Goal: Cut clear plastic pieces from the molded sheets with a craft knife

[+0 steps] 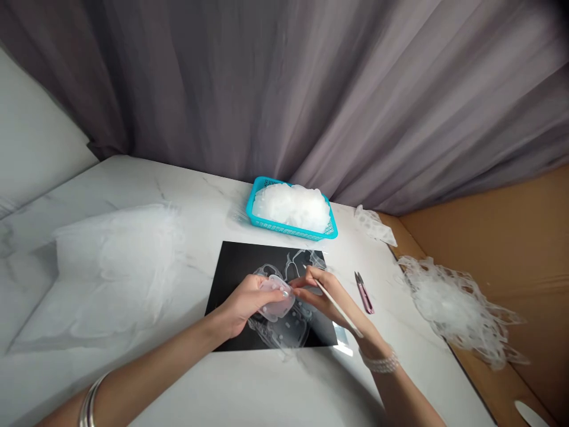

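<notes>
My left hand [242, 303] is closed on a translucent, soft-looking sheet piece [276, 309] with rounded edges and small holes, its thumb pressed flat on top. At the piece's right edge, the fingertips of my right hand [326, 295] are pinched together. A thin white stick [340, 309] is held in that hand too, slanting back over the wrist. Whether the right fingertips also grip the edge is too small to tell. Below both hands is a black mat [229, 267], bearing more clear pieces [287, 333] and thin looped scraps [296, 261].
A blue basket [293, 229] heaped with translucent pieces [291, 204] stands behind the mat. Pink-handled thread snips [364, 293] lie to the right. Further right are a pile of clear scraps [462, 311] and a perforated sheet [376, 225]. A filled clear bag [118, 267] lies left.
</notes>
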Demonstrator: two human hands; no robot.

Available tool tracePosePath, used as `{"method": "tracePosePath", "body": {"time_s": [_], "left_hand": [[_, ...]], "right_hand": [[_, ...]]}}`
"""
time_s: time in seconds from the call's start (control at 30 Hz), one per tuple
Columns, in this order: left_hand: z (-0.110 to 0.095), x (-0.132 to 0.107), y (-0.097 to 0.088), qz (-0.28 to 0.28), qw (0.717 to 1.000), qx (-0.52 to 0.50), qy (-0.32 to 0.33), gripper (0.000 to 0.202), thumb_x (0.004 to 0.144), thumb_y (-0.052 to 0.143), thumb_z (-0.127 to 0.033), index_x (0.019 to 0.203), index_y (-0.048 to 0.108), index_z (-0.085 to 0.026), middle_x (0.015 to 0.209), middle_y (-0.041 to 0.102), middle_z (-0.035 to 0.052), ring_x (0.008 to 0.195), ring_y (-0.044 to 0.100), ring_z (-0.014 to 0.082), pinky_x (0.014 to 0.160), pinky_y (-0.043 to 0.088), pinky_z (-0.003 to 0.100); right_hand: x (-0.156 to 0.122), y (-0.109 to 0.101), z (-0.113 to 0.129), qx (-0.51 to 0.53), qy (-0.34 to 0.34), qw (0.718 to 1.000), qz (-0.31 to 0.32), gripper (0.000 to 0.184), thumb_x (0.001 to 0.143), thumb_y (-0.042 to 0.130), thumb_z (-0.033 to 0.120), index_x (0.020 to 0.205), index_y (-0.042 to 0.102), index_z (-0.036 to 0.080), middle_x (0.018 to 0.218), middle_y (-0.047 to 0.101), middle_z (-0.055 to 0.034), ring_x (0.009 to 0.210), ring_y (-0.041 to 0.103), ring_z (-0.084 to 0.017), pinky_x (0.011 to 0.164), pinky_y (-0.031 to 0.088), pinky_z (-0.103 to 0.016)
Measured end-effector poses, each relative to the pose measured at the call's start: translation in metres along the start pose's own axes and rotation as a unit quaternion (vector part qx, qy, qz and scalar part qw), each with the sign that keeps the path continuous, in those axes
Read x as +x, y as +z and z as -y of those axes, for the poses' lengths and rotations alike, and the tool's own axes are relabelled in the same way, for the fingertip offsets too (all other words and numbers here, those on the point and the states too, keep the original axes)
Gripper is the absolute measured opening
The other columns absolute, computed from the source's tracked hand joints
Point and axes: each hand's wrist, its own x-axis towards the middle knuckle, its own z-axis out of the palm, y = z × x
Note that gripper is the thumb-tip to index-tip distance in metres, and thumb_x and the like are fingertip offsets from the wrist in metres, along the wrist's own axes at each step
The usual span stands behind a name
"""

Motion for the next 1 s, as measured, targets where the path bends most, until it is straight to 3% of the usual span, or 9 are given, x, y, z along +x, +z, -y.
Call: {"method": "tracePosePath", "body": {"time_s": [0.4,0.57,0.7,0.87,1.0], "left_hand": [[0.000,0.001,0.006,-0.058,0.993,0.080,0.060,0.017,0.073,0.071,-0.028,0.079,0.073,-0.012,0.070,0.069,0.0035,0.067,0.061,0.0152,0.063,0.042,0.025],[-0.008,-0.012,0.019,-0.054,0.988,0.109,0.090,0.009,0.074,0.070,-0.022,0.077,0.074,-0.014,0.075,0.071,0.0039,0.075,0.063,0.0167,0.070,0.044,0.026],[-0.021,-0.021,0.021,-0.011,0.993,0.063,0.095,0.013,0.077,0.073,-0.028,0.080,0.073,-0.015,0.079,0.072,0.0034,0.077,0.064,0.0148,0.071,0.046,0.024],[-0.040,-0.029,0.013,0.012,0.996,-0.024,0.086,0.026,0.080,0.074,-0.036,0.100,0.071,-0.019,0.091,0.073,0.0038,0.087,0.066,0.0155,0.075,0.048,0.023],[-0.049,-0.037,0.015,0.005,0.993,-0.037,0.114,0.024,0.081,0.074,-0.036,0.100,0.072,-0.021,0.094,0.072,0.0027,0.086,0.065,0.0145,0.074,0.049,0.023]], "right_hand": [[-0.001,0.011,0.008,-0.008,-0.005,1.000,-0.009,0.031,0.087,0.055,0.025,0.070,0.029,0.023,0.073,0.060,0.0004,0.067,0.049,-0.013,0.061,0.040,-0.025],[0.009,0.020,-0.011,-0.104,-0.012,0.990,-0.098,0.035,0.083,0.056,0.027,0.062,0.028,0.022,0.055,0.047,0.0033,0.056,0.045,-0.012,0.052,0.033,-0.024],[0.021,0.007,-0.018,-0.113,-0.001,0.980,-0.165,0.035,0.084,0.059,0.034,0.063,0.033,0.023,0.063,0.060,-0.0014,0.066,0.059,-0.019,0.058,0.040,-0.027],[0.008,-0.008,0.016,-0.053,0.000,0.979,-0.197,0.037,0.089,0.058,0.040,0.067,0.034,0.024,0.085,0.072,-0.0090,0.094,0.068,-0.028,0.070,0.046,-0.031],[-0.015,-0.001,0.050,0.080,-0.014,0.988,-0.128,0.045,0.089,0.063,0.036,0.065,0.026,0.024,0.093,0.076,-0.0086,0.088,0.070,-0.024,0.069,0.048,-0.031]]}}
